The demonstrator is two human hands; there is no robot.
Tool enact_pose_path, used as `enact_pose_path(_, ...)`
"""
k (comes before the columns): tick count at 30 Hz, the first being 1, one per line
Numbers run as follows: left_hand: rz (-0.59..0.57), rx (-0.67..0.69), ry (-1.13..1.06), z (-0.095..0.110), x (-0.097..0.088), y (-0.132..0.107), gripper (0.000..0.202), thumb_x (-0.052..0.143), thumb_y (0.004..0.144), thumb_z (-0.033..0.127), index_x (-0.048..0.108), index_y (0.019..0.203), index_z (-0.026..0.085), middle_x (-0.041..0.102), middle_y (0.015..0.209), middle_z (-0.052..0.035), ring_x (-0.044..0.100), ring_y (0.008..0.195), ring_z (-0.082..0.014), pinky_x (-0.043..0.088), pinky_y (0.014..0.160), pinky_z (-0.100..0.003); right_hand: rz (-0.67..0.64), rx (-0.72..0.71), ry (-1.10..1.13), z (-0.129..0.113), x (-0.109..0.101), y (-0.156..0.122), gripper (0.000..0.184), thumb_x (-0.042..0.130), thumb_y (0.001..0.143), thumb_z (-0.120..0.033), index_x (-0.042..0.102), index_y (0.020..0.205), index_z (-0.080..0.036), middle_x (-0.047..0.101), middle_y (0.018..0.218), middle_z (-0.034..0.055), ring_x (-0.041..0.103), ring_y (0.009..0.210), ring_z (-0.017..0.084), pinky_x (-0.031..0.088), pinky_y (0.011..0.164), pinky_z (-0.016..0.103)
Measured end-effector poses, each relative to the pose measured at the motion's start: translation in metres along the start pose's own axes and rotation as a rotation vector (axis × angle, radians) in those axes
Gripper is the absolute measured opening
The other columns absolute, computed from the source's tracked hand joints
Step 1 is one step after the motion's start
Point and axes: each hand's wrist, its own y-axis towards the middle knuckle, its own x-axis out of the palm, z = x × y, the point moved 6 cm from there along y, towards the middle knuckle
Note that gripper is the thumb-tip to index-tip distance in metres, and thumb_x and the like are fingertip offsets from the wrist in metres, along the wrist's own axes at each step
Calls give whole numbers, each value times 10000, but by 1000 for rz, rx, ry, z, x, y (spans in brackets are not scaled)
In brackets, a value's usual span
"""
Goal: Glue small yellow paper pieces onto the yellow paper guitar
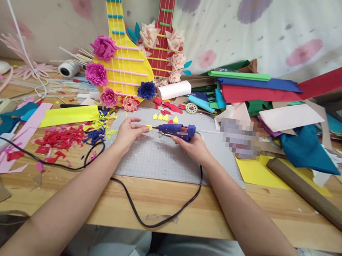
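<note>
My right hand (191, 144) is closed around a blue hot glue gun (175, 130) whose nozzle points left. Between the fingertips of my left hand (130, 133) is a small yellow paper piece (149, 127), pinched right at the nozzle tip; whether the two touch I cannot tell. Both hands are over a grey cutting mat (159, 164). Several yellow paper petals (165, 118) lie on the mat just behind the glue gun, with red paper pieces (174, 107) beyond them.
A black cord (144, 224) loops over the table's front edge. Yellow (126, 60) and red (160, 54) paper-flowered guitar shapes stand at the back. Red paper scraps (61, 138) lie left; coloured paper sheets (259, 91) and a brown roll (310, 196) lie right.
</note>
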Motion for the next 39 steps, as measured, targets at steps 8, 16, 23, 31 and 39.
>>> enact_pose_path(8,27,87,40,-3,1,3,512,748,518,168,416,908,187,631,667,15,637,636,-158,523,498,-259,12,-68,-172,0,0,-1,416,582,709,-570,690,860,-197,687,798,40,615,729,190,476,700,305)
enact_pose_path(16,20,70,49,-4,1,3,504,749,513,174,430,904,178,644,665,-2,645,633,-162,528,527,-271,-12,-89,-170,-7,2,-2,377,573,728,-546,685,854,-209,690,797,23,623,729,190,469,682,289)
enact_pose_path(23,19,73,51,-3,1,3,510,751,503,162,430,900,176,634,631,12,632,607,-155,526,505,-268,-12,-98,-174,-11,1,-3,342,584,737,-506,691,868,-209,698,823,33,634,765,207,474,697,301)
enact_pose_path(31,7,69,75,-3,2,2,500,751,510,179,437,900,182,645,656,-2,641,637,-162,522,521,-265,-12,-109,-153,-7,2,-1,357,584,735,-522,690,906,-228,703,869,28,645,809,217,485,747,322)
enact_pose_path(39,3,56,103,-2,3,0,496,752,505,176,448,896,182,639,652,4,637,630,-155,515,524,-257,9,-95,-158,-4,1,0,362,590,728,-533,684,899,-229,701,895,32,640,835,224,488,760,332)
